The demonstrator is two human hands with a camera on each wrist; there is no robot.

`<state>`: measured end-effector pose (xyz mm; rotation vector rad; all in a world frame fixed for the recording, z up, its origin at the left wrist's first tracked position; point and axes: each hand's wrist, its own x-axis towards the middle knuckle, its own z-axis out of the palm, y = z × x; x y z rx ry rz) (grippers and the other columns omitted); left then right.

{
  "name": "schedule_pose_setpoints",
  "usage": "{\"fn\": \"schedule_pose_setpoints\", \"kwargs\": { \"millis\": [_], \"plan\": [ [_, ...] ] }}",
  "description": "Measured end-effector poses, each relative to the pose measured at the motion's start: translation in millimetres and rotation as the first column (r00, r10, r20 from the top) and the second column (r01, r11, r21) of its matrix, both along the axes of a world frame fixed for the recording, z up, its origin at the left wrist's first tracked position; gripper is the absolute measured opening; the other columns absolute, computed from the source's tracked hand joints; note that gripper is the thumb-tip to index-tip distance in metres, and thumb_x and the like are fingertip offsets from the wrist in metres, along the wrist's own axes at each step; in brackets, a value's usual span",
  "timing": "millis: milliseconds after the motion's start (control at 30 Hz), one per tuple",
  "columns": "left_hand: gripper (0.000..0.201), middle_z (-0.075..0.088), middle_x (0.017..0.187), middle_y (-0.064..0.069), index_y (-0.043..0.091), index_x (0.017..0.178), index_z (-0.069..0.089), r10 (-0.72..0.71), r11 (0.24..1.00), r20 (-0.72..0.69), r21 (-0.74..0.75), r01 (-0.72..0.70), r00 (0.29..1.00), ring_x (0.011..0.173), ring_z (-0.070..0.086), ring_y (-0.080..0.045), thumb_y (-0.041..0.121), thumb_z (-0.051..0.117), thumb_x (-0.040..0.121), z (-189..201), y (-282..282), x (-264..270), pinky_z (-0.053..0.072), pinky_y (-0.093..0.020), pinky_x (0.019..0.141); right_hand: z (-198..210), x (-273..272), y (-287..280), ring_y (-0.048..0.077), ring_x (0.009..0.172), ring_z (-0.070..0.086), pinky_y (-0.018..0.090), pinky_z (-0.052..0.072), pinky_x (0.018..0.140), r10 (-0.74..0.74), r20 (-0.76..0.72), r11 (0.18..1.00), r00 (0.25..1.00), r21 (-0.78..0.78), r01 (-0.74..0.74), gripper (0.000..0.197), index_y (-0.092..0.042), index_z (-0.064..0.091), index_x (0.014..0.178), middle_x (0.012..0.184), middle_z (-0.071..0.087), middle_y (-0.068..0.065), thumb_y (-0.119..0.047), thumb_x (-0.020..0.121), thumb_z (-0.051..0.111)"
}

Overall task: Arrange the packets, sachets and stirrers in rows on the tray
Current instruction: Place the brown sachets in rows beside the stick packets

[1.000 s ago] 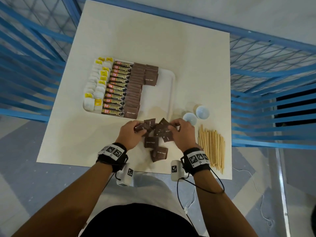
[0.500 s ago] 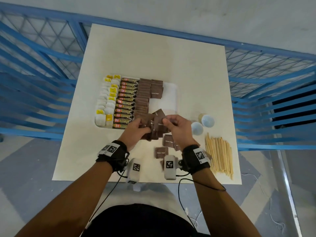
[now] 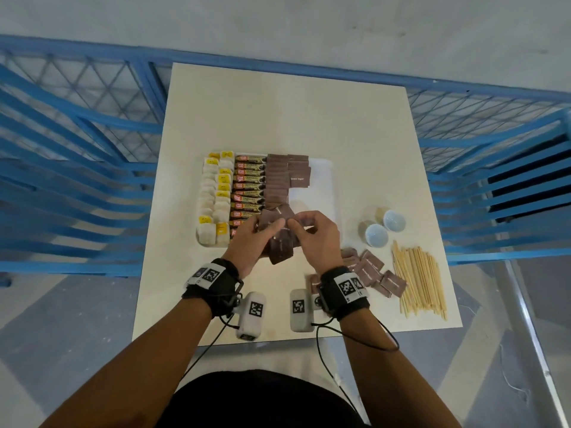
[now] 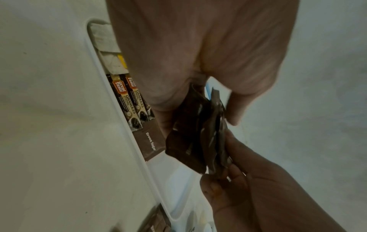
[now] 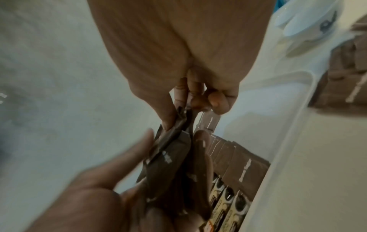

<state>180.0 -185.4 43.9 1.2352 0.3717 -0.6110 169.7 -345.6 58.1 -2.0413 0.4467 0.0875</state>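
The head view is bright and evenly lit, with soft shadows beneath the hands and wide-angle bending of the blue railing (image 3: 77,193) at the edges. Both wrist views are dim, grainy and motion-blurred, the near palms washed out.

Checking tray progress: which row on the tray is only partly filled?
The second brown sugar row, rightmost on the tray: it only covers the far end, while the tea bags, coffee sticks and first brown row run the tray's length.

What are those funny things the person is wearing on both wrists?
Each bare arm wears a black wrist strap topped with white tags printed in black square codes. A small white camera box with the same kind of code hangs under each wrist, and thin black cables trail from them. No sleeves show.
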Motion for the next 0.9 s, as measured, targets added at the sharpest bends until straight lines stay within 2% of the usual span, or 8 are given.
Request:
{"fn": "schedule_pose_setpoints", "kwargs": {
  "millis": [100, 233, 333, 500, 633, 733, 833, 900],
  "plan": [
    [0.036, 0.072, 0.122, -0.013, 0.013, 0.130, 0.062, 0.021, 1.000, -0.001, -0.017, -0.021, 1.000, 0.111, 0.072, -0.032, 0.019, 0.072, 0.096, -6.8, 7.4, 0.5, 0.059, -0.054, 0.090, 0.5, -4.6, 8.7, 0.011, 0.086, 0.069, 0.029, 0.057, 0.073, -0.053, -0.050, 0.983, 0.997, 0.172, 0.060, 0.021, -0.020, 0.071, 0.103, 0.093, 0.072, -0.004, -0.032, 0.087, 0.079],
    [0.034, 0.072, 0.121, -0.014, 0.008, 0.134, 0.062, 0.016, 0.993, -0.074, -0.112, -0.025, 0.997, 0.108, 0.070, -0.030, 0.013, 0.063, 0.100, -7.9, 13.7, 1.7, 0.059, -0.048, 0.087, 7.9, -6.3, 14.3, 0.009, 0.064, 0.061, 0.023, 0.049, 0.054, -0.069, -0.095, 0.926, 0.993, 0.365, 0.099, 0.028, -0.010, 0.070, 0.110, 0.094, 0.073, 0.013, -0.024, 0.087, 0.080],
    [0.034, 0.071, 0.122, -0.016, 0.008, 0.135, 0.062, 0.075, 0.982, -0.149, -0.161, -0.099, 0.986, 0.107, 0.069, -0.030, 0.013, 0.062, 0.101, -6.0, 11.2, 4.3, 0.060, -0.047, 0.084, 9.3, 0.2, 13.0, 0.008, 0.059, 0.059, 0.024, 0.048, 0.054, -0.028, -0.074, 0.929, 0.997, 0.365, 0.053, 0.023, -0.009, 0.072, 0.108, 0.087, 0.074, 0.008, -0.024, 0.090, 0.077],
    [0.033, 0.072, 0.122, -0.016, 0.006, 0.134, 0.061, 0.162, 0.972, -0.154, -0.144, -0.184, 0.975, 0.103, 0.072, -0.028, 0.013, 0.061, 0.102, -6.1, 4.0, 13.7, 0.061, -0.041, 0.072, 17.8, 18.6, 3.1, 0.008, 0.065, 0.068, 0.022, 0.054, 0.057, 0.024, -0.083, 0.930, 0.996, 0.366, 0.008, 0.022, -0.007, 0.073, 0.112, 0.093, 0.076, 0.008, -0.017, 0.093, 0.073],
    [0.031, 0.074, 0.116, -0.014, 0.006, 0.130, 0.064, 0.195, 0.971, -0.131, -0.112, -0.210, 0.972, 0.108, 0.069, -0.033, 0.012, 0.064, 0.100, -8.0, -3.1, 23.4, 0.059, -0.052, 0.086, 17.8, 30.0, -13.8, 0.018, 0.079, 0.073, 0.032, 0.062, 0.066, 0.048, -0.093, 0.925, 0.995, 0.380, -0.009, 0.022, -0.004, 0.072, 0.110, 0.097, 0.076, 0.012, -0.006, 0.088, 0.075],
    [0.028, 0.075, 0.109, -0.012, 0.010, 0.126, 0.066, 0.208, 0.969, -0.124, -0.107, -0.221, 0.970, 0.101, 0.071, -0.031, 0.007, 0.065, 0.098, -6.8, -10.8, 30.4, 0.060, -0.047, 0.078, 18.1, 37.8, -23.0, 0.021, 0.078, 0.073, 0.037, 0.064, 0.069, 0.084, -0.093, 0.937, 0.992, 0.345, -0.047, 0.019, -0.003, 0.073, 0.105, 0.092, 0.076, 0.011, -0.003, 0.086, 0.077],
    [0.024, 0.077, 0.103, -0.009, 0.015, 0.121, 0.067, 0.200, 0.968, -0.115, -0.129, -0.215, 0.973, 0.092, 0.075, -0.026, 0.004, 0.059, 0.101, -4.0, -17.3, 31.8, 0.060, -0.041, 0.067, 15.9, 46.2, -30.6, 0.016, 0.074, 0.073, 0.033, 0.063, 0.067, 0.141, -0.118, 0.940, 0.983, 0.326, -0.096, 0.018, -0.004, 0.072, 0.105, 0.091, 0.075, 0.009, -0.004, 0.087, 0.077],
    [0.026, 0.077, 0.109, -0.013, 0.014, 0.124, 0.066, 0.194, 0.969, -0.120, -0.133, -0.209, 0.974, 0.097, 0.074, -0.030, 0.004, 0.057, 0.102, -3.1, -20.9, 31.8, 0.062, -0.047, 0.072, 13.6, 52.8, -34.1, 0.020, 0.080, 0.074, 0.038, 0.063, 0.066, 0.185, -0.160, 0.938, 0.970, 0.322, -0.126, 0.023, -0.008, 0.071, 0.109, 0.096, 0.075, 0.009, -0.015, 0.089, 0.078]
  ]
}}
